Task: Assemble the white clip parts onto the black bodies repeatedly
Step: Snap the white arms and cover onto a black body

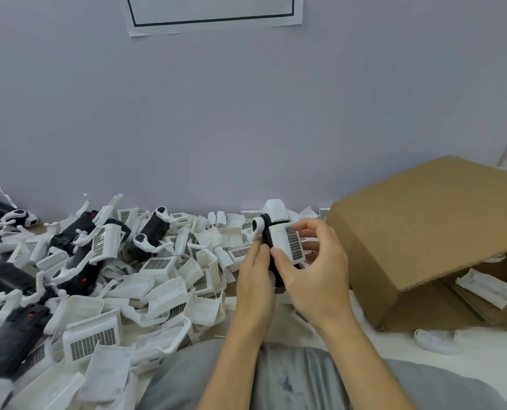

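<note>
Item: black body (271, 255) with white clip part (287, 242), held above the loose-parts heap (145, 279)
Left hand (253, 279) grips body; right hand (308, 270) pinches clip, half-seated; risk: skewed pressure could leave it unlatched or snap a tab

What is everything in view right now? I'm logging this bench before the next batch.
black body: one, black, held up in both hands
white clip part: one, white with a grid patch, on the held body
loose clip parts: many, white, heaped left of centre
other black bodies: several, black, in the heap at left
cardboard box: one, brown, on its side at right
paper sheet: one, white with a dark frame, on the wall
left hand: grips the body
right hand: holds the clip part
</note>
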